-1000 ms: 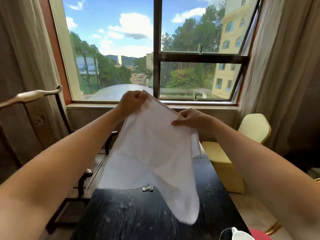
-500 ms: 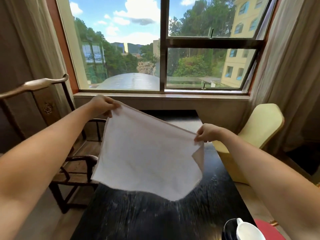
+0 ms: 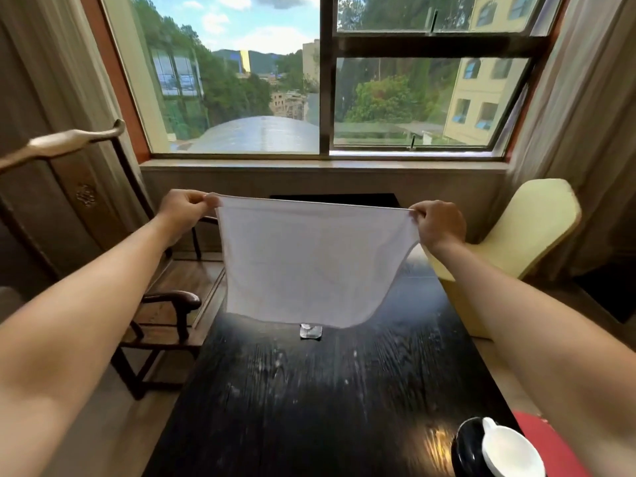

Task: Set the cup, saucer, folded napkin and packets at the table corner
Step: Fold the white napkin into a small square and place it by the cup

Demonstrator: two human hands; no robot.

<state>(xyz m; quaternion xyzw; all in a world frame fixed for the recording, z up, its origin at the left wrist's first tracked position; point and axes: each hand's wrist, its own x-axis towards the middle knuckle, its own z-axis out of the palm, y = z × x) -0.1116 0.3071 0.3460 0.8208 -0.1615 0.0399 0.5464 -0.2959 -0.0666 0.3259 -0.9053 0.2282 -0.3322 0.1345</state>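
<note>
Hands: my left hand (image 3: 182, 210) and right hand (image 3: 437, 223) are each pinching a top corner of the white napkin (image 3: 309, 259), both closed on cloth.
Change: a second ago I was bunching it high and crooked; now I am holding the top edge taut and level, arms spread, with the cloth hanging flat.
Napkin: it is hanging above the far half of the dark bench (image 3: 309, 407), its lower edge just over a small clear packet (image 3: 310, 331).
Cup: the white cup (image 3: 509, 449) is sitting on its dark saucer (image 3: 464, 445) at the near right corner.
Meaning: I judge the cloth is squared for folding; nothing is folded yet.
</note>
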